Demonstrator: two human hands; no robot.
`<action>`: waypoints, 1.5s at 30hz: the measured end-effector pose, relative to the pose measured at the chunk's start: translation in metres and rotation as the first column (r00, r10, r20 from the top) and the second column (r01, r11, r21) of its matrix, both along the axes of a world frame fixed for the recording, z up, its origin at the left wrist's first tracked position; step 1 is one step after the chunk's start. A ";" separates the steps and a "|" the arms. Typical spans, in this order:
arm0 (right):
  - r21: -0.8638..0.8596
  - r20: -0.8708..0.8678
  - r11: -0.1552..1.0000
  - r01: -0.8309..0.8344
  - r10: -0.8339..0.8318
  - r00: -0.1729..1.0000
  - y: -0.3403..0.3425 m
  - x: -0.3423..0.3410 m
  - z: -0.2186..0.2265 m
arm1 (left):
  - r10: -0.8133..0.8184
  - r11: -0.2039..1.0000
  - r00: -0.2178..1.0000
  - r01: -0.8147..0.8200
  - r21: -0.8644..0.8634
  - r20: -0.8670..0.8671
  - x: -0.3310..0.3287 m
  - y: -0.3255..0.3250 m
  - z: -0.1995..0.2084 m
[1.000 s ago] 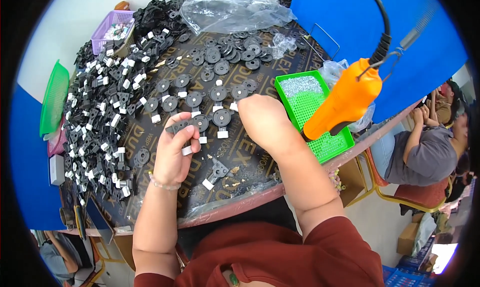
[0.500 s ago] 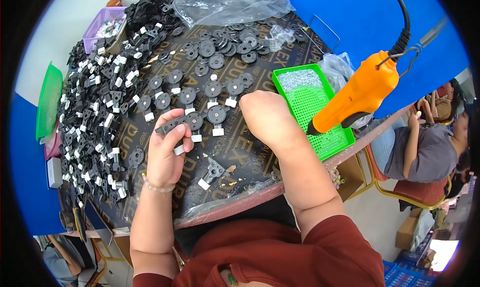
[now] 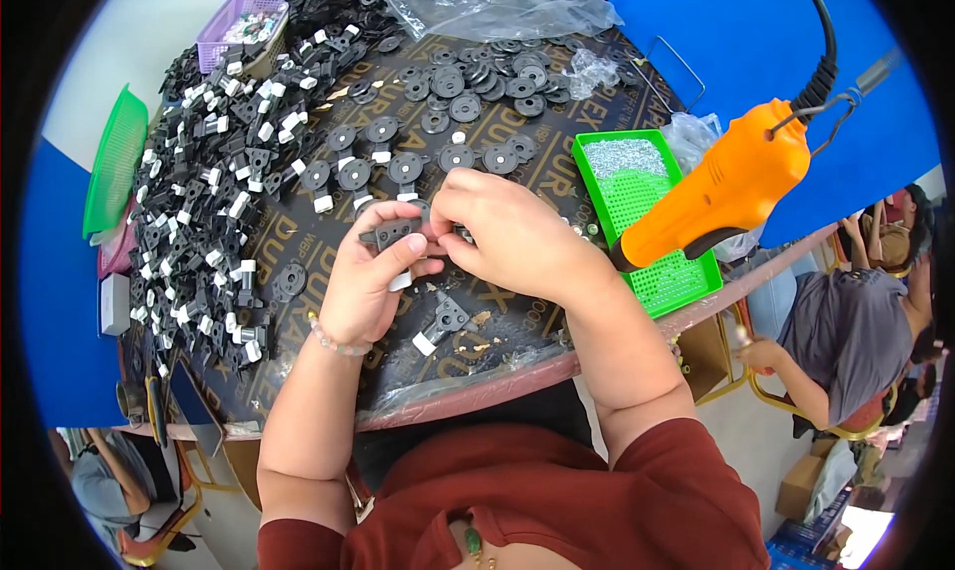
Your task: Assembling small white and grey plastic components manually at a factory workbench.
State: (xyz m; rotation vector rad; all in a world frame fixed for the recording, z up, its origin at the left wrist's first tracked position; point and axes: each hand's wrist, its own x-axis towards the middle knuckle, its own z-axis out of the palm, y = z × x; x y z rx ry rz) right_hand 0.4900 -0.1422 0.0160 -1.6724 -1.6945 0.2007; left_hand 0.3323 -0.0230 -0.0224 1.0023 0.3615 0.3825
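In my left hand [image 3: 360, 289] is a black plastic bracket [image 3: 395, 234] with holes and a white end, gripped between thumb and fingers. My right hand [image 3: 507, 234] meets it from the right, fingers bent into a pinch at the bracket's side. Whatever those fingers hold is hidden. Just below both hands another black bracket [image 3: 450, 313] with a white tip lies on the table. Beyond my hands several round black wheels [image 3: 406, 169] sit joined to brackets with white ends, some partly covered by my hands.
An orange electric screwdriver [image 3: 721, 182] hangs by a cable over a green tray [image 3: 652, 291] of small silvery pieces. Left lies a large heap of black-and-white brackets [image 3: 234, 207]. Loose black wheels [image 3: 477, 78], a clear plastic bag [image 3: 497, 8] and a purple basket [image 3: 214, 48] are farther back.
My right hand has come left to my left hand and now works at the bracket there. My left hand still holds the bracket. The whole view has shifted a little.
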 end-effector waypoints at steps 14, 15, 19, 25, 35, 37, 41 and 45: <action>0.204 0.027 0.979 -0.024 0.019 0.999 0.008 -0.009 -0.003 | 0.086 0.953 0.995 -0.071 -0.293 0.040 0.001 0.007 -0.001; 0.199 0.015 0.980 -0.012 0.009 1.000 0.008 -0.011 -0.002 | 0.111 0.947 0.993 -0.096 -0.306 0.034 0.001 0.007 -0.001; 0.261 0.038 0.965 0.019 -0.030 0.999 0.008 -0.014 -0.003 | 0.114 0.950 0.992 -0.091 -0.298 0.061 0.000 0.002 -0.001; 0.147 0.056 0.989 -0.014 0.006 0.998 0.003 -0.009 -0.001 | 0.083 0.949 0.995 -0.065 -0.308 0.046 0.002 -0.003 -0.002; -0.245 0.291 0.939 0.243 -0.167 0.942 -0.013 0.028 -0.001 | -0.008 0.951 0.997 0.030 -0.307 0.072 0.002 -0.009 0.003; -0.450 0.375 0.809 0.377 -0.212 0.903 -0.014 0.040 -0.012 | -0.036 0.934 0.996 0.064 -0.353 0.083 0.002 -0.007 0.005; -0.420 0.364 0.804 0.420 -0.275 0.890 -0.010 0.029 -0.001 | -0.014 0.912 0.994 0.057 -0.407 0.109 -0.006 0.003 0.003; -0.115 -0.119 0.980 0.162 -0.176 0.977 0.002 -0.002 0.014 | 0.035 0.897 0.995 0.008 -0.441 0.088 -0.003 0.000 0.004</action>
